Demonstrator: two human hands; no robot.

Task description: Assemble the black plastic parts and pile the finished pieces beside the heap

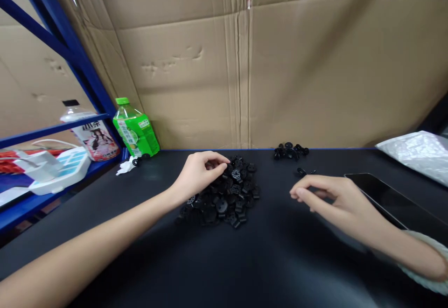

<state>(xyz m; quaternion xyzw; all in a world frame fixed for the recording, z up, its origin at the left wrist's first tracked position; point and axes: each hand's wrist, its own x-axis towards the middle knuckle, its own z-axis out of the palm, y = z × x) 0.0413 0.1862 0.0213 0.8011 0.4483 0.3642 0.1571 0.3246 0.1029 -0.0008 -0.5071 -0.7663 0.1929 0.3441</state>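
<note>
A heap of small round black plastic parts (221, 205), several with holes through their faces, lies in the middle of the black table. My left hand (205, 171) is over the heap's upper left side, thumb and fingertips drawn together. Whether a part sits between them is hidden. My right hand (327, 198) hovers over the table to the right of the heap, its fingers curled and pinched against the thumb. What that pinch holds, if anything, cannot be made out. Just beyond it lie a loose black piece (301, 172) and a smaller cluster of black parts (290, 151) by the back edge.
A dark phone or tablet (395, 196) lies beside my right forearm, with a silvery plastic bag (416, 151) behind it. At left stand a green bottle (136, 130), crumpled tissue (126, 166) and a blue shelf with a power strip (66, 172). Cardboard (182, 79) walls the back.
</note>
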